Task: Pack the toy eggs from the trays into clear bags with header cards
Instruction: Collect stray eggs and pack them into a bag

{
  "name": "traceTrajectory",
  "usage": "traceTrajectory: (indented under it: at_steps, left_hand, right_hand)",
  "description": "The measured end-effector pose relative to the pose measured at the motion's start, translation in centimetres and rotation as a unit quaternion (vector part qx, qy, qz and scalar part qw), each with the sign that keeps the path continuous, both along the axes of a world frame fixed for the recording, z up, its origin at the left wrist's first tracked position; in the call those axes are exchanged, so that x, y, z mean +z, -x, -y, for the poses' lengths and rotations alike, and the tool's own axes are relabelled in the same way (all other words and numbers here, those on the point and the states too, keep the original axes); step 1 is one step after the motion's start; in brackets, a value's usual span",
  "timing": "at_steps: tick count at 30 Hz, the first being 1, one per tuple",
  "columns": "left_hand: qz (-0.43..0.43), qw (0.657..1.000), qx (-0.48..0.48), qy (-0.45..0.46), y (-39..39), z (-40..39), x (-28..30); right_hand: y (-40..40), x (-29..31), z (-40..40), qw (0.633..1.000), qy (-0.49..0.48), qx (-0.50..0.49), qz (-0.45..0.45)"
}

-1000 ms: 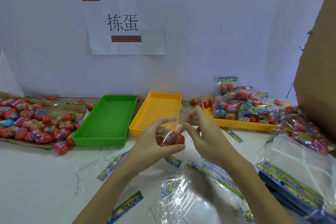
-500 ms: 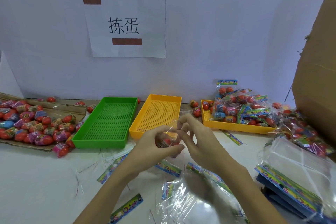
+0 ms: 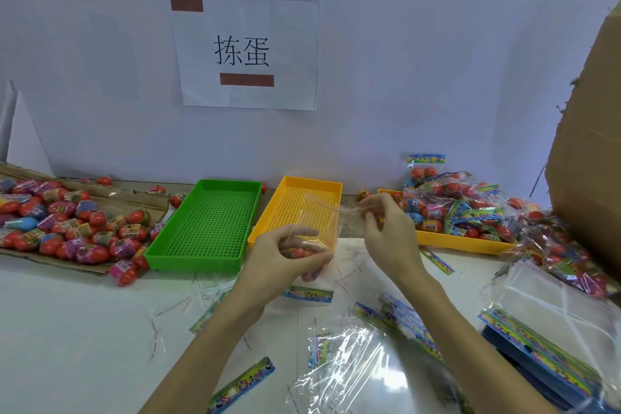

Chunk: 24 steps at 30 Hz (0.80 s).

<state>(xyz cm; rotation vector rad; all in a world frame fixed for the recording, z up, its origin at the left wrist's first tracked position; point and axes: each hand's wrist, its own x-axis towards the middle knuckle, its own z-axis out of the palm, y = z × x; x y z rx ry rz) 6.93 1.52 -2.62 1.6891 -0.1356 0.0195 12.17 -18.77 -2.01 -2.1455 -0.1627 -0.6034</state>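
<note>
Left hand (image 3: pixel 285 257) is curled around a clear bag (image 3: pixel 317 232) with what looks like a red toy egg (image 3: pixel 297 252) inside, hard to tell through the plastic. Right hand (image 3: pixel 389 232) pinches a thin clear strip (image 3: pixel 339 208) at the bag's top, held over the yellow tray (image 3: pixel 302 208). Green tray (image 3: pixel 208 225) sits just left of it. Loose eggs (image 3: pixel 67 225) are piled on cardboard far left, and packed bags (image 3: pixel 450 205) fill another yellow tray on the right.

Surface: white table (image 3: pixel 84 329).
Far left: cardboard sheet (image 3: pixel 111 200).
Centre far: green tray (image 3: pixel 201 260), yellow tray (image 3: pixel 304 183).
Near: header cards (image 3: pixel 240 385).
</note>
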Motion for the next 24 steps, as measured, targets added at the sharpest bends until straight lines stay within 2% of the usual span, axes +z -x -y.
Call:
traceTrajectory:
  at_steps: [3,5,7,9,11,13,14,16,19,21,24]
  left_hand:
    - [0.003,1.000,0.009,0.011,-0.2,-0.1,-0.1]
    - [0.007,1.000,0.013,0.014,-0.3,-0.2,-0.2]
    - [0.007,1.000,0.019,0.011,-0.4,-0.2,-0.3]
    - [0.006,1.000,0.024,0.008,-0.5,-0.2,-0.4]
    - [0.007,1.000,0.025,0.006,-0.5,-0.3,-0.4]
    - [0.005,1.000,0.020,0.007,-0.5,-0.3,-0.4]
    - [0.003,1.000,0.017,0.008,-0.5,-0.3,-0.4]
    - [-0.002,1.000,0.014,0.008,-0.5,-0.3,-0.4]
    - [-0.005,1.000,0.013,0.014,-0.6,-0.3,-0.4]
    - [-0.006,1.000,0.013,0.017,-0.6,-0.3,-0.5]
    - [-0.001,1.000,0.017,0.001,-0.7,-0.2,-0.7]
  right_hand:
    - [-3.2,-0.7,0.4,0.992,0.083,-0.078,-0.048]
    - [-5.0,-0.7,0.8,0.979,0.179,-0.066,-0.071]
    - [-6.3,-0.7,1.2,0.942,0.321,-0.047,-0.084]
    - [-7.3,-0.8,1.4,0.885,0.453,-0.053,-0.092]
    - [-7.9,-0.9,1.2,0.848,0.516,-0.072,-0.091]
    - [-8.2,-1.0,0.7,0.846,0.520,-0.089,-0.082]
    - [-8.2,-1.0,0.4,0.855,0.504,-0.098,-0.073]
    - [-7.7,-0.8,-0.3,0.898,0.423,-0.113,-0.037]
    - [-5.9,-0.4,-1.0,0.986,0.138,-0.091,-0.013]
    - [-4.3,-0.1,-1.0,0.996,-0.048,-0.075,-0.031]
    - [-1.4,0.3,-0.7,0.962,-0.257,-0.029,-0.083]
